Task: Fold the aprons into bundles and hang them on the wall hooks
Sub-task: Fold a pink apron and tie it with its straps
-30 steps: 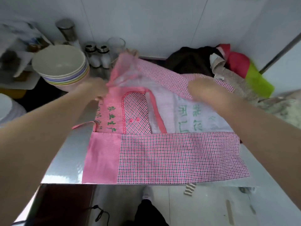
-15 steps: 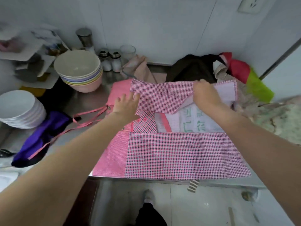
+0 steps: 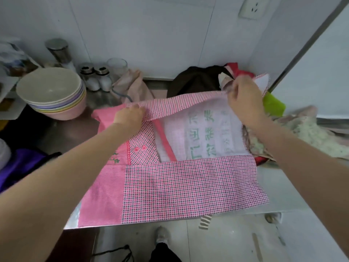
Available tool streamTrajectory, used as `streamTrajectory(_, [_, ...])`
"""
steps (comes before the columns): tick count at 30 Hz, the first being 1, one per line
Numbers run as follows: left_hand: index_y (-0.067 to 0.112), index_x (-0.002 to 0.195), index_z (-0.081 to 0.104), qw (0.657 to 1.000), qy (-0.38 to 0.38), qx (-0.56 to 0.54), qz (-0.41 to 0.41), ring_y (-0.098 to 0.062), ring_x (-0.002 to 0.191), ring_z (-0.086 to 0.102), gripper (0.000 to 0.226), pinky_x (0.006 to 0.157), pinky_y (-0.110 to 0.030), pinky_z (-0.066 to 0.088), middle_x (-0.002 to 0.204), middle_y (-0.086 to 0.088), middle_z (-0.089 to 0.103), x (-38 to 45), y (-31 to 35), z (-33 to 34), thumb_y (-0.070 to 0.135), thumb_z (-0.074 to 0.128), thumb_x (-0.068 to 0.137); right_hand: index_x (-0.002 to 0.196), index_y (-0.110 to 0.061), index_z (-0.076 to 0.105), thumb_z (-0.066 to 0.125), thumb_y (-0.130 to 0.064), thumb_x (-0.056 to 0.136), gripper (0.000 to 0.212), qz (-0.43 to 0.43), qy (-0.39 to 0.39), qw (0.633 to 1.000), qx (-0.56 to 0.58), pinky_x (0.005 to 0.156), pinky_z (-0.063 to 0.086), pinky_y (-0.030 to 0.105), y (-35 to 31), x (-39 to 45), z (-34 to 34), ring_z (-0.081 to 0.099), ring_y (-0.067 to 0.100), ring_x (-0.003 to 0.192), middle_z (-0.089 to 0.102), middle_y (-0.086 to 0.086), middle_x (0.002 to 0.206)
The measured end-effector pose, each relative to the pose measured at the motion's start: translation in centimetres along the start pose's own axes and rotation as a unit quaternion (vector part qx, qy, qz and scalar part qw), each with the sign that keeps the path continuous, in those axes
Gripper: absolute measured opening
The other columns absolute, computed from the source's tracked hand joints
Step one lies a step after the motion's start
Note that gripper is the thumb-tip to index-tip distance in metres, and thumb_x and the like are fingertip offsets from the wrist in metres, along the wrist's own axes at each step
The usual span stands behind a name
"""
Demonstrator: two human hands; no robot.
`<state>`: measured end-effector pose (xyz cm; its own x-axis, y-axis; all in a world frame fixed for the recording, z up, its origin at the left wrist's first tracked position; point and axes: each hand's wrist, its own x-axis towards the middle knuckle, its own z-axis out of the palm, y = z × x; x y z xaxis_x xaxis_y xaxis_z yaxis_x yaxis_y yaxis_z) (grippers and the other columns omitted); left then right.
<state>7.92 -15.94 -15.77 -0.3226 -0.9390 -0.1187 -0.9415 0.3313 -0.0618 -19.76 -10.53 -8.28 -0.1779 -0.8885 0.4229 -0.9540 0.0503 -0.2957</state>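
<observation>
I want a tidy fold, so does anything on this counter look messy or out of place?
Yes: a heap of crumpled cloths lies against the back wall behind the pink apron, and the apron's near edge overhangs the counter.

Soft, even indoor light — slight motion blur, wide-angle bending at edges.

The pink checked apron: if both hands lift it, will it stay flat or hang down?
The pink checked apron probably sags: its far edge already droops between the left hand and right hand. It looks thin, so likely light.
</observation>
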Motion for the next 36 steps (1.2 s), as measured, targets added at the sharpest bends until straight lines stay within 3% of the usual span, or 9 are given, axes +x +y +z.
streamTrajectory(4, [0.011, 0.118, 0.054, 0.976, -0.167, 0.111, 0.079, -0.021, 0.090, 0.060, 0.029, 0.064, -0.026, 0.047, 0.103, -0.005, 0.060, -2.0, -1.3, 1.0, 0.008, 0.047, 0.090, 0.116, 0.003, 0.053, 0.045, -0.003, 0.092, 0.027, 0.055, -0.307, 0.929, -0.202, 0.085, 0.046, 0.039, 2.2, -3.7, 2.5, 0.055, 0.035, 0.109, 0.057, 0.020, 0.118])
streamTrajectory(10, [0.009, 0.130, 0.048, 0.896, -0.390, 0.197, 0.072, -0.021, 0.117, 0.053, 0.046, 0.095, -0.028, 0.045, 0.129, -0.004, 0.053, -2.7, -1.9, 1.8, 0.020, 0.060, 0.088, 0.122, -0.006, 0.053, 0.049, -0.010, 0.092, 0.030, 0.059, -0.468, 0.834, -0.288, 0.087, 0.047, 0.034, 2.4, -7.2, 4.5, 0.057, 0.028, 0.108, 0.058, 0.010, 0.119])
streamTrajectory(12, [0.008, 0.129, 0.049, 0.920, -0.349, 0.164, 0.074, -0.022, 0.115, 0.055, 0.042, 0.095, -0.029, 0.047, 0.126, -0.005, 0.055, -1.9, -2.1, 1.8, 0.016, 0.058, 0.089, 0.120, -0.006, 0.055, 0.048, -0.009, 0.093, 0.028, 0.055, -0.454, 0.842, -0.287, 0.087, 0.046, 0.034, 1.3, -6.3, 4.5, 0.057, 0.028, 0.109, 0.058, 0.010, 0.119])
streamTrajectory(15, [0.008, 0.131, 0.045, 0.985, -0.156, 0.051, 0.054, -0.026, 0.114, 0.055, 0.039, 0.093, -0.035, 0.049, 0.127, -0.009, 0.051, -0.5, -1.7, 1.4, 0.008, 0.046, 0.092, 0.117, -0.007, 0.056, 0.046, -0.006, 0.093, 0.026, 0.027, -0.338, 0.912, -0.233, 0.082, 0.047, 0.038, -0.8, -4.0, 5.3, 0.059, 0.032, 0.105, 0.056, 0.013, 0.119])
streamTrajectory(18, [0.010, 0.140, 0.031, 0.998, -0.042, -0.014, 0.043, -0.034, 0.119, 0.051, 0.050, 0.090, -0.039, 0.046, 0.141, -0.013, 0.036, 0.9, -0.8, 1.4, 0.001, 0.040, 0.092, 0.135, -0.010, 0.041, 0.048, -0.004, 0.090, 0.046, -0.023, -0.255, 0.956, -0.141, 0.072, 0.043, 0.038, -2.2, -1.6, 6.8, 0.059, 0.036, 0.098, 0.033, 0.013, 0.140])
streamTrajectory(20, [0.009, 0.143, 0.024, 0.999, -0.034, -0.019, 0.032, -0.037, 0.120, 0.049, 0.054, 0.092, -0.041, 0.045, 0.145, -0.014, 0.030, 1.8, -0.7, 1.8, -0.001, 0.037, 0.092, 0.142, -0.011, 0.031, 0.049, -0.003, 0.090, 0.055, -0.012, -0.269, 0.954, -0.129, 0.072, 0.042, 0.037, -2.6, -0.4, 7.7, 0.058, 0.036, 0.101, 0.026, 0.011, 0.146])
streamTrajectory(26, [0.010, 0.140, 0.033, 0.993, -0.100, -0.042, -0.042, -0.035, 0.120, 0.051, 0.047, 0.096, -0.044, 0.046, 0.137, -0.015, 0.043, 4.0, -2.5, 3.0, 0.005, 0.038, 0.094, 0.111, -0.004, 0.063, 0.048, -0.003, 0.090, 0.026, 0.037, -0.297, 0.946, -0.128, 0.082, 0.049, 0.039, -1.8, 2.4, 8.7, 0.061, 0.039, 0.099, 0.062, 0.021, 0.110])
streamTrajectory(31, [0.014, 0.125, 0.052, 0.982, -0.104, -0.070, -0.142, -0.032, 0.119, 0.052, 0.036, 0.094, -0.042, 0.045, 0.128, -0.009, 0.053, 3.6, -5.2, 3.0, 0.014, 0.051, 0.090, 0.117, -0.001, 0.056, 0.047, -0.005, 0.092, 0.027, 0.049, -0.281, 0.930, -0.231, 0.086, 0.046, 0.042, -2.2, 3.6, 7.7, 0.056, 0.039, 0.109, 0.058, 0.021, 0.118])
streamTrajectory(36, [0.004, 0.122, 0.052, 0.934, 0.008, -0.226, -0.276, -0.040, 0.116, 0.050, 0.033, 0.096, -0.043, 0.041, 0.128, -0.020, 0.047, 1.2, -8.2, 4.0, 0.017, 0.049, 0.092, 0.118, -0.009, 0.056, 0.050, -0.010, 0.093, 0.026, -0.048, -0.344, 0.937, -0.028, 0.089, 0.052, 0.043, -10.3, 3.8, 11.9, 0.060, 0.029, 0.100, 0.060, 0.012, 0.115])
